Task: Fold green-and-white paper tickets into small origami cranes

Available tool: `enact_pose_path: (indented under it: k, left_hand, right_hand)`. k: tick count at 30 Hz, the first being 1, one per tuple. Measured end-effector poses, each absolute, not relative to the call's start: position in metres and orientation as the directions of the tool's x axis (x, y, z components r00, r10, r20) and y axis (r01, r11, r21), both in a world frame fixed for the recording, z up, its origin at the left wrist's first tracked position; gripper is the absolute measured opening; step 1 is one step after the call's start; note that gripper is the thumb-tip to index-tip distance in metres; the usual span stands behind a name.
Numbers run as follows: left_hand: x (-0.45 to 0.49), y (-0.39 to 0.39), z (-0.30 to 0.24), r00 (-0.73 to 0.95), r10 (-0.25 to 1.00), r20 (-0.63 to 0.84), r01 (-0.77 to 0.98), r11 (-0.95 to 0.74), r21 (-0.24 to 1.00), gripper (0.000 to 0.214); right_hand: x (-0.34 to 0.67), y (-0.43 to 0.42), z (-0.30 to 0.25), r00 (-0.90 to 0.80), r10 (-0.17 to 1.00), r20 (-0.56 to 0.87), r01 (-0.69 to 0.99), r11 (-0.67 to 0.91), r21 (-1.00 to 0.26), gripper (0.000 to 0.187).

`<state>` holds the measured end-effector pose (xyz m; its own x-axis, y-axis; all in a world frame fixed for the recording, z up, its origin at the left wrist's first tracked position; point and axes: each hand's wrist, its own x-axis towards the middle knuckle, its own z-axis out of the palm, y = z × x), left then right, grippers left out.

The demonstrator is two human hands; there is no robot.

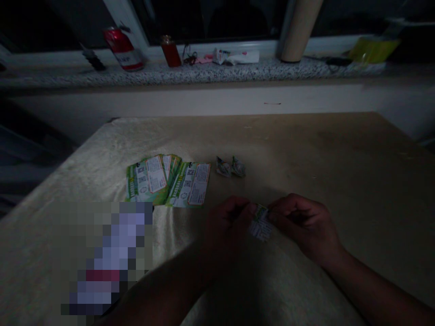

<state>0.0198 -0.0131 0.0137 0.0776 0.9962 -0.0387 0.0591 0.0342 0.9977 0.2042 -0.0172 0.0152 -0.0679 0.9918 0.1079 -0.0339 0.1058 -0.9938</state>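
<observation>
Both my hands meet over the cloth-covered table (322, 149), pinching one small folded green-and-white paper slip (261, 224). My left hand (227, 222) grips its left edge with curled fingers. My right hand (304, 224) pinches its right edge. Beyond my hands lie two small folded paper pieces (231, 167) side by side. To the left of them a fanned pile of flat green-and-white paper slips (170, 181) lies on the cloth.
A blurred-out patch (108, 258) covers the near left of the table. On the stone windowsill (204, 72) behind stand a red can (123, 49), a small red container (170, 52), a beige cylinder (299, 31), white wrappers (238, 56) and a yellow-green item (372, 50).
</observation>
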Motion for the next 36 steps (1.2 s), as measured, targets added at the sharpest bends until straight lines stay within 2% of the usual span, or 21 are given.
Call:
enact_pose_path:
  k: [4,13,21,27,33,36]
  left_hand:
    - [0.022,-0.014,0.016,0.083,0.993,-0.081,0.019,0.08,0.997,0.022]
    - [0.023,-0.011,0.016,0.042,0.998,-0.056,-0.035,0.057,0.998,0.021]
    - [0.02,-0.01,0.021,0.002,0.999,-0.042,-0.015,0.042,0.999,0.02]
    - [0.019,-0.012,0.018,0.035,0.998,-0.051,-0.039,0.052,0.998,0.026]
    - [0.021,-0.009,0.014,0.209,0.975,-0.078,-0.192,0.119,0.974,0.031]
    - [0.019,-0.009,0.013,0.156,0.985,-0.068,-0.197,0.098,0.976,0.038]
  right_hand:
    - [0.205,-0.018,0.015,-0.088,0.992,0.087,-0.094,0.079,-0.992,0.012]
    - [0.203,-0.013,0.023,-0.12,0.993,-0.022,-0.163,-0.042,-0.986,0.022]
    - [0.205,-0.012,0.021,-0.216,0.975,-0.057,-0.1,-0.08,-0.992,0.021]
    - [0.205,-0.013,0.023,-0.206,0.978,-0.042,-0.063,-0.056,-0.996,0.025]
    - [0.204,-0.012,0.029,-0.116,0.993,0.038,-0.067,0.031,-0.997,0.022]
    - [0.204,-0.013,0.027,-0.076,0.991,0.11,-0.033,0.108,-0.994,0.017]
